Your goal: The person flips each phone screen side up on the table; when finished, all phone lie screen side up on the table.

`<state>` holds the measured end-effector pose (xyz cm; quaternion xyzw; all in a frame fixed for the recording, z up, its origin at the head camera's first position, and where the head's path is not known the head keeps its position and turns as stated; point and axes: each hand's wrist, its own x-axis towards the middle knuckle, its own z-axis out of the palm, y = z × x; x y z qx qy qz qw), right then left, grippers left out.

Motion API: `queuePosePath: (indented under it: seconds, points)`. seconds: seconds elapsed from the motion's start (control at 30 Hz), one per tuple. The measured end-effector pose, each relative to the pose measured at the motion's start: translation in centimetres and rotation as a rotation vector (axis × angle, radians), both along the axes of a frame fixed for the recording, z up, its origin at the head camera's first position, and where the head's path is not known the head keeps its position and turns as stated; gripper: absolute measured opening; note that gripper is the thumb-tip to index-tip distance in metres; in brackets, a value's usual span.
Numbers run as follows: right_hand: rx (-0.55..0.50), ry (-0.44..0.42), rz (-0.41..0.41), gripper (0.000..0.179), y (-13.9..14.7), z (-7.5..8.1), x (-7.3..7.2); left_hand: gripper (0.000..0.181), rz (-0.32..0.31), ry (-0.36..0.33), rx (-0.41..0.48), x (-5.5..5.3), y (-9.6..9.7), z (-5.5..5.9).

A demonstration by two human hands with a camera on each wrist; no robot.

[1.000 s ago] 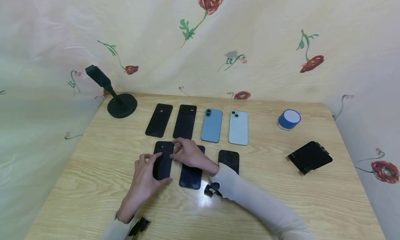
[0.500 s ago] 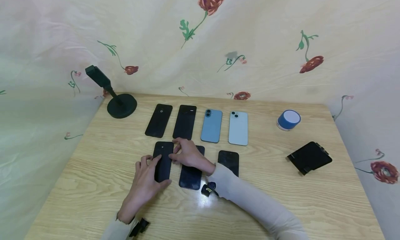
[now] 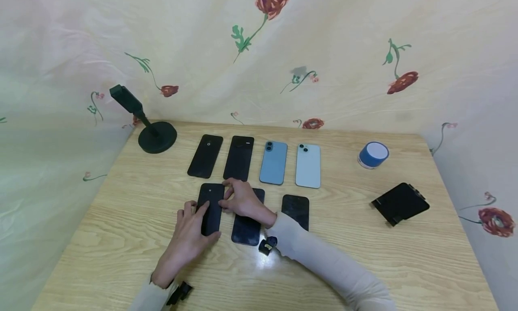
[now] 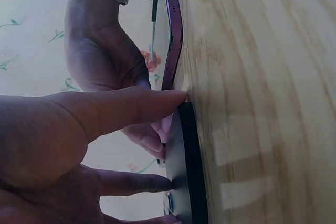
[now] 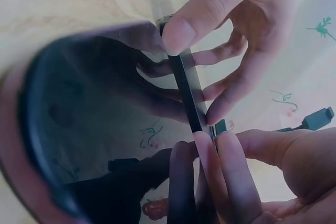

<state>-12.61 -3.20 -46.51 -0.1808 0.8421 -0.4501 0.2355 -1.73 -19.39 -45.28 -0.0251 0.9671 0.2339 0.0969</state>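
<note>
A black phone lies at the left of the near row, between both hands. My left hand holds it from the left, the thumb at its near end and the other fingertips on its upper face. From the right, my right hand grips its far right corner and long edge with fingers and thumb. In the left wrist view the black phone lies close over the wood. Under the right wrist lies a dark glossy phone, partly covered. Another dark phone is half hidden by the right sleeve.
Behind are two black phones, a blue phone and a pale blue phone. A black stand is at the back left. At right are a blue-and-white round container and a black folding holder.
Both hands stay at the black phone. The left fingers have shifted slightly over it, and the right forearm has moved a little to the left.
</note>
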Motion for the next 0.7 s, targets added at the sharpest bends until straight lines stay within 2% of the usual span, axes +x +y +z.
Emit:
queuePosePath:
  seconds: [0.23,0.7]
  points:
    - [0.027,0.018,-0.026,0.058,-0.31,-0.08,0.21,0.086,-0.019,0.022,-0.016,0.12,-0.06,-0.04]
    - [0.008,0.023,-0.036,0.058,-0.26,-0.2,0.35,0.085,-0.035,0.034,-0.055,-0.09,0.01,-0.04]
